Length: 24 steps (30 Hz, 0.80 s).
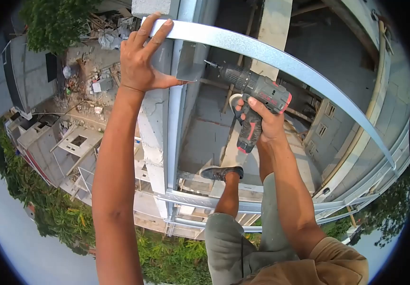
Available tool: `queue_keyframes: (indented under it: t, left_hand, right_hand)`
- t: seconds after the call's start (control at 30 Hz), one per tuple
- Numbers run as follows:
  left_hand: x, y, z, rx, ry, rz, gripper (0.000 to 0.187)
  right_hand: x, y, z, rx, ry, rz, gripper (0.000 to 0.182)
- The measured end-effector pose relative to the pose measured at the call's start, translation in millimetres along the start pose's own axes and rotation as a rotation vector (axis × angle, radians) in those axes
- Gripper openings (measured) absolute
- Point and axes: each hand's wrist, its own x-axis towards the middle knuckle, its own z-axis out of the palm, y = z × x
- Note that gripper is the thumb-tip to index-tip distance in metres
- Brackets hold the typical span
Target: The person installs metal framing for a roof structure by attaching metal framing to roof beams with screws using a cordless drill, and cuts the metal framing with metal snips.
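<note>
My left hand is at the end of a long, shiny metal channel. Its fingers hook over the channel's edge, while the thumb presses the lower edge of a thin metal bracket, so the hand grips the joint from both sides. In my right hand is a dark grey and red cordless drill, held by its handle. A driver bit in the chuck points left toward the bracket, apart from it. Behind the bracket runs an upright-looking metal rail.
Far below lies rubble-strewn ground with low roofs and trees. My shoes rest on a narrow concrete wall top above a deep room. A concrete column stands beside the rail. More metal rails cross behind my legs.
</note>
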Motion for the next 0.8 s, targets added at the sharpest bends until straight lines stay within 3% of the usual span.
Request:
queue_keyframes:
  t: [0.17, 0.37, 0.8]
  left_hand:
    - [-4, 1, 1, 0.006, -0.020, -0.012, 0.111]
    - [-2, 0, 1, -0.008, -0.023, -0.011, 0.109]
    - [3, -1, 0, 0.012, -0.088, -0.026, 0.114]
  right_hand:
    - [18, 0, -17, 0.031, 0.006, 0.064, 0.026]
    - [44, -17, -2, -0.137, -0.088, 0.210, 0.023]
    - [30, -13, 9, 0.081, 0.007, 0.266, 0.025]
